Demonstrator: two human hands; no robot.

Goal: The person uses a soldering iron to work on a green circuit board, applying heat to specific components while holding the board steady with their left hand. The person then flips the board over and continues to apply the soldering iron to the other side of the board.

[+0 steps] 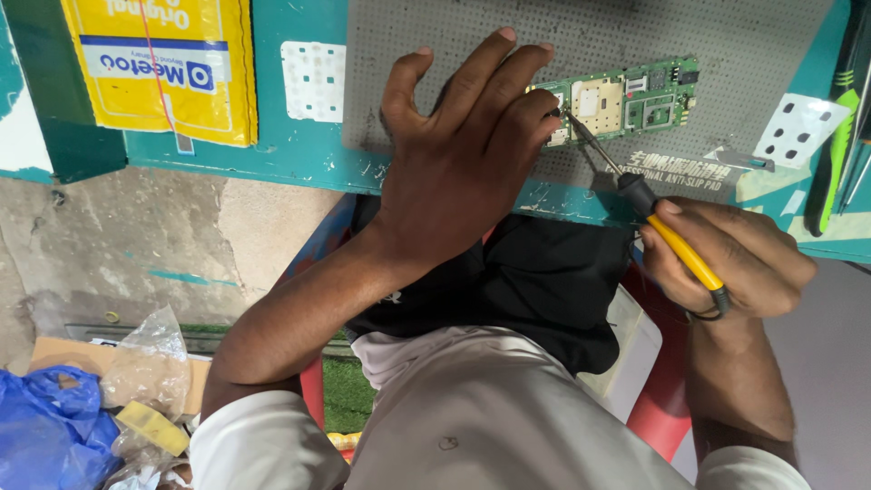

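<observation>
Our left hand [463,150] lies open, fingers spread, pressing the green circuit board [626,98] onto the grey mat [726,54] on the teal counter [299,150], while our right hand [726,259] grips a yellow-handled soldering iron [653,218] whose tip touches the board's left end.

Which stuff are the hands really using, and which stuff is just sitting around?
In use:
- green circuit board, pressed down by the left hand
- yellow-handled soldering iron, held in the right hand, tip at the board
- grey anti-slip mat under the board

Just lying about:
- yellow box
- green-handled tools
- blue bag and clear plastic bags on the floor
</observation>
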